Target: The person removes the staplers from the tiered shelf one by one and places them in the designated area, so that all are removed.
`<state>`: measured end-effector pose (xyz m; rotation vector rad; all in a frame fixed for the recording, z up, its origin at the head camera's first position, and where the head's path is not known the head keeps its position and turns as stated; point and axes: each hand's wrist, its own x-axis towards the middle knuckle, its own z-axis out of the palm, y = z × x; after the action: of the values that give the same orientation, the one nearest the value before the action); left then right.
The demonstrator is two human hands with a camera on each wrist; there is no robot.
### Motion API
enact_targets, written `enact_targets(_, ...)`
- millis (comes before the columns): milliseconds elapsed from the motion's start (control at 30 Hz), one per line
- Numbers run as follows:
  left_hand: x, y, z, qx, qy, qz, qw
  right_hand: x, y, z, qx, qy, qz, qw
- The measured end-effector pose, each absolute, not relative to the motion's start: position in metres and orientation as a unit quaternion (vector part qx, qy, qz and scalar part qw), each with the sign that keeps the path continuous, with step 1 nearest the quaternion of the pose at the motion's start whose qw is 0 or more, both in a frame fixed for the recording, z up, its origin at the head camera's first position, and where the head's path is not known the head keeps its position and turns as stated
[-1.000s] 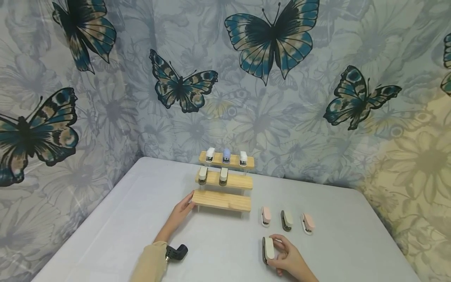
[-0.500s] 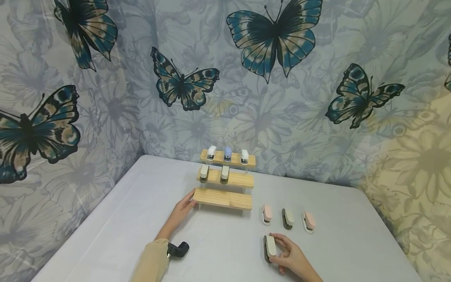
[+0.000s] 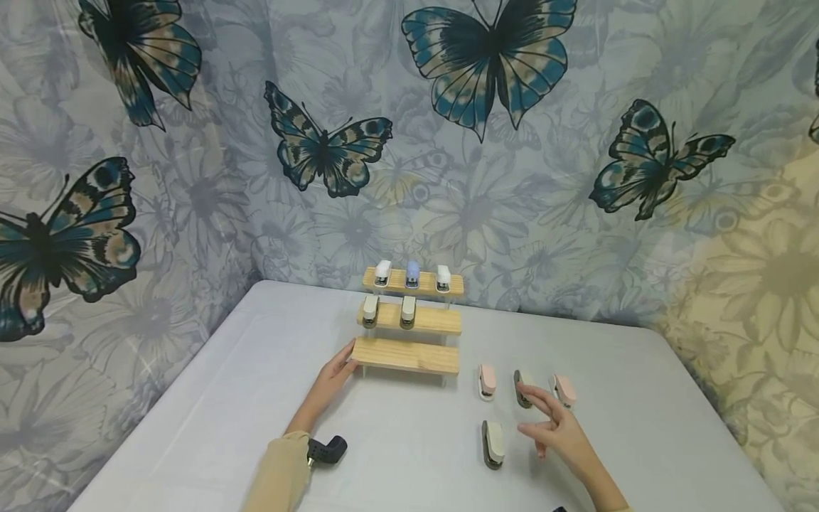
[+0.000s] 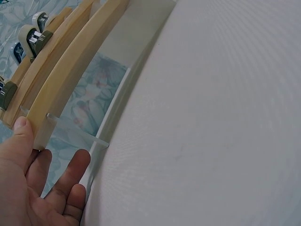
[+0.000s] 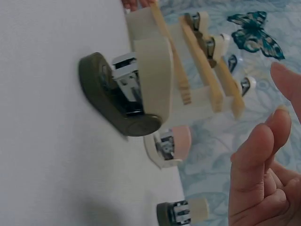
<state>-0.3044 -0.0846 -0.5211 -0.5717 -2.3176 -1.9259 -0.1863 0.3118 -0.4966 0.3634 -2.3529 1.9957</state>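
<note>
My left hand (image 3: 328,386) holds the left end of the lowest board of a three-step wooden display rack (image 3: 406,355). In the left wrist view its thumb (image 4: 21,129) lies on the board's edge, with a fingertip just beneath. My right hand (image 3: 563,435) holds nothing; its fingers are apart and gently bent. Left of it, a cream stapler with a dark green base (image 3: 495,445) lies on the table, large in the right wrist view. Behind, a similar green-based stapler (image 3: 521,398) is partly covered by my fingertips, between a pink stapler (image 3: 488,382) and another pink stapler (image 3: 566,391).
White and blue staplers stand along the rack's top board (image 3: 427,283). Two cream staplers sit on its middle board (image 3: 438,321), toward the left. The rack rests on clear supports. A white-covered table (image 3: 409,441) meets butterfly-patterned cloth (image 3: 499,213) at the back and left.
My right hand has let go of the cream stapler and moved up and to the right, leaving it on the table. The left hand stays on the rack.
</note>
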Motion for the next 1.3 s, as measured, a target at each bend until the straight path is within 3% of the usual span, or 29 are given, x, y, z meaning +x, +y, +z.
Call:
enact_targets(200, -0.304, -0.085, -0.52, -0.199, -0.756, -0.622, 0.041, -0.227, 0.319, -0.509, 0.182, -0.733, 0.652, 0.068)
enact_targets(433, -0.304, -0.087, -0.52, -0.226, -0.758, -0.607, 0.076, -0.289, 0.285, -0.519, 0.154, -0.761, 0.629, 0.052)
enact_targets(533, -0.304, -0.087, -0.521, -0.218, -0.757, -0.612, 0.068, -0.311, 0.26, -0.519, 0.153, -0.747, 0.645, 0.048)
enact_targets(733, -0.303, -0.086, -0.521, -0.194, -0.76, -0.619, 0.038, -0.325, 0.212, -0.482, 0.154, -0.724, 0.672, 0.024)
enact_targets(933, -0.305, -0.087, -0.52, -0.197, -0.76, -0.618, 0.045, -0.314, 0.171, -0.42, 0.132, -0.687, 0.712, -0.059)
enact_targets(1067, -0.305, -0.086, -0.52, -0.204, -0.759, -0.617, 0.04, -0.32, 0.16, -0.405, 0.108, -0.668, 0.729, -0.108)
enact_targets(1300, -0.306, -0.088, -0.522, -0.203, -0.765, -0.609, 0.057, -0.327, 0.143, -0.39, 0.072, -0.694, 0.702, -0.142)
